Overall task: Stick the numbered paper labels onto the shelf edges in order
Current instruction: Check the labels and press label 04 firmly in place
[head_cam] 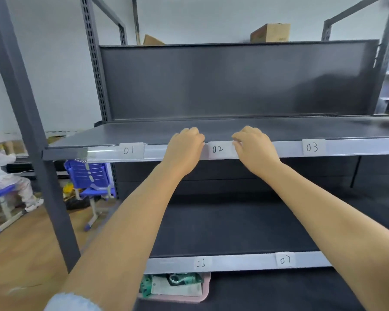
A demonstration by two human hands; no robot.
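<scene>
Paper label 02 (218,149) sits on the pale front edge of the upper shelf (285,149). My left hand (184,149) touches its left end with curled fingers, and my right hand (254,149) does the same at its right end. Whether the fingers pinch the paper or only press it I cannot tell. Label 01 (130,150) is stuck further left on the same edge, label 03 (312,147) further right. On the lower shelf edge (240,262) sit label 06 (201,263) and label 07 (285,259).
A grey upright post (32,135) stands at the left. A pink tray (198,298) with green items lies on the bottom shelf. Blue chairs (90,178) and a seated person (5,176) are at the left, and cardboard boxes (270,32) rest on top behind the back panel.
</scene>
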